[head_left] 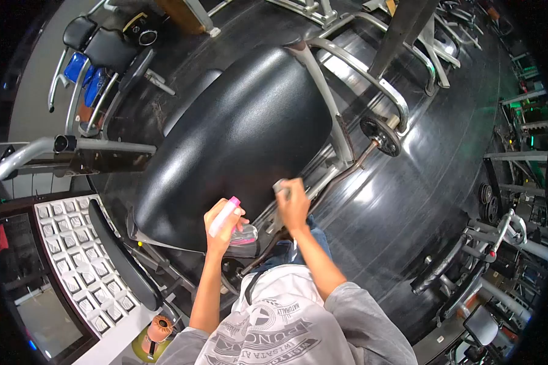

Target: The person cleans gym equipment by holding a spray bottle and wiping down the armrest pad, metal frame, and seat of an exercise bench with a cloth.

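Observation:
My left hand (220,226) is closed around a slim white bottle (224,218) with a pink top, held tilted over the near edge of a black padded bench (243,115). My right hand (294,207) is closed on a small grey thing (280,186) that looks like a folded cloth; its kind is not clear. That hand is at the pad's near right edge, and I cannot tell whether it touches the surface. The pad is glossy, with light reflecting along its left side. Below my left hand is a dark shoe (245,239) with a pink stripe.
A bar with a weight plate (380,135) runs along the bench's right side. Metal frame tubes (371,76) stand behind it. Another padded seat (112,48) is at the upper left, a white patterned panel (79,255) at the lower left, and gym machines (487,255) at the right.

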`<state>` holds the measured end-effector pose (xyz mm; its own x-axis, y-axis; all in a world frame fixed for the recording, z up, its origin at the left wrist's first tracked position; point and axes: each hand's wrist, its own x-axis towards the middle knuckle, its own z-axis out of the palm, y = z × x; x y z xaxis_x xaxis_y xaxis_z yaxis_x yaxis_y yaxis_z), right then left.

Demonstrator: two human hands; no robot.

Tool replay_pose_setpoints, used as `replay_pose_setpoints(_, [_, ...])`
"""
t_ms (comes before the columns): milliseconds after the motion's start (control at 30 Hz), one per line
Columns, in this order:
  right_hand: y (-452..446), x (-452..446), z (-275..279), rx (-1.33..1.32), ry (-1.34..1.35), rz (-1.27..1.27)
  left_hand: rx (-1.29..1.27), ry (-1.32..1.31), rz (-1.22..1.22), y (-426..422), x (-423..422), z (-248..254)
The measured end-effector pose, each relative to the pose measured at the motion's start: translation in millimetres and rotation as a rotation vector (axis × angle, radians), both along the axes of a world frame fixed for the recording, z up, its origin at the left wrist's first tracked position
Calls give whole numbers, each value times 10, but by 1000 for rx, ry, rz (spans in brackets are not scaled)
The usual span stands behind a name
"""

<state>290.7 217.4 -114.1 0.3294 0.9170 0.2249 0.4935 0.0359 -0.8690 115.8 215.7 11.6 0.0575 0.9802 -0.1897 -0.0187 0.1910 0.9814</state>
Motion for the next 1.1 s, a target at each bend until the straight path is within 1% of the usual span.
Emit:
replay_pose_setpoints(67, [341, 287, -6, -116, 101, -214, -18, 22, -32, 96, 59, 12])
replay_pose_setpoints(100, [527, 443, -65, -64, 79, -283, -34, 44, -61, 122, 89, 12])
replay_pose_setpoints(133, [672, 553, -37, -77, 129, -332, -36, 42, -65, 144, 121, 12])
replay_pose_setpoints(167, [777, 614, 135, -174, 268, -340, -56, 66, -88, 166, 156, 11])
replay_pose_setpoints(233, [792, 564, 50, -94, 278, -395, -76, 88, -115, 210, 236, 3])
replay_pose_setpoints(300, [561, 351, -12, -58, 275, -371, -94, 37, -100, 254, 322, -12])
replay_pose_setpoints(367, [214, 105, -49, -195, 257, -285, -112, 36, -113, 310, 376, -24])
replay_pose_setpoints(467, [-65, -50, -154, -353, 478, -270, -108, 16, -135, 415, 469, -27])
replay_pose_setpoints(500, [6, -9, -185, -353, 480, -270, -116, 4, -124, 440, 490, -20])
replay_pose_setpoints(600, [450, 302, -335, -186, 432, -447, -150, -9, -112, 478, 492, -11])
replay_pose_setpoints(633, [641, 443, -329, -122, 382, -493, -178, -12, -111, 476, 472, -7])
replay_pose_setpoints(667, [829, 589, -211, -118, 399, -519, -211, -32, -105, 477, 453, -7])
replay_pose_setpoints(700, [1008, 712, -216, -24, 314, -554, -217, -30, -108, 477, 443, -11])
replay_pose_setpoints(733, [1157, 853, -115, -52, 379, -542, -195, 18, -131, 475, 441, -14])
replay_pose_setpoints(767, [1268, 944, -33, -56, 381, -543, -170, 65, -153, 478, 438, -16])
replay_pose_setpoints(833, [1415, 1049, 46, -40, 254, -453, -178, 72, -145, 476, 430, -13])
replay_pose_setpoints(900, [1256, 978, 60, 5, 274, -448, -184, 79, -143, 465, 413, -27])
replay_pose_setpoints(967, [915, 823, 99, -83, 321, -370, -144, 118, -123, 440, 413, -77])
replay_pose_setpoints(1033, [640, 656, 146, -128, 531, -323, -143, 135, -107, 428, 423, -76])
replay_pose_setpoints(1100, [693, 715, 96, -130, 537, -316, -116, 84, -93, 416, 419, -88])
